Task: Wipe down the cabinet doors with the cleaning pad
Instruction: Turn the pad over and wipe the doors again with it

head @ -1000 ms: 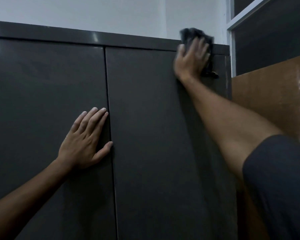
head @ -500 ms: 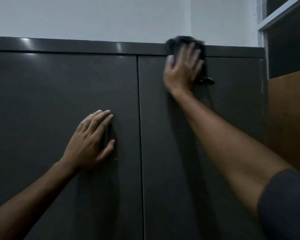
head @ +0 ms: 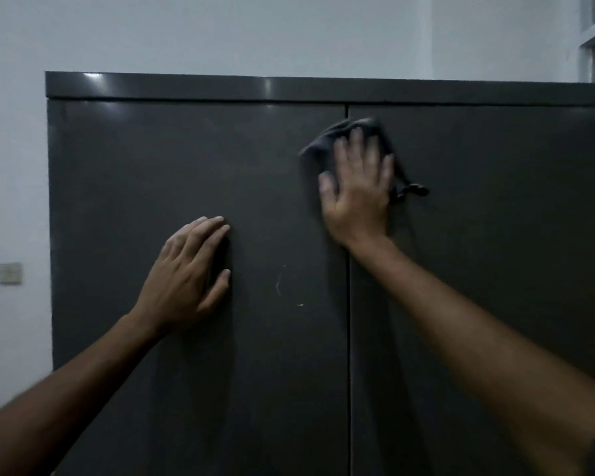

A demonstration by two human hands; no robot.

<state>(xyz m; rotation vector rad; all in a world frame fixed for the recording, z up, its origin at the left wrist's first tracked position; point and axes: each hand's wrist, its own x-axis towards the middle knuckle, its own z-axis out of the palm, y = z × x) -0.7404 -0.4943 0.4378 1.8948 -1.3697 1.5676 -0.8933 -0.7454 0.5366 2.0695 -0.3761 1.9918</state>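
A: The cabinet fills the frame, with the left door and right door both closed. Why the left hand mid-frame?

B: Its fingers lie straight and flat on the left door, likely bracing it.

A: And the cleaning pad?

B: Upper centre, over the door seam, pressed under the right hand, fingers spread, beside a small handle.

Dim, grainy picture. Soft glare spots lie on the cabinet top at eleven o'clock; the right hand is motion-blurred.
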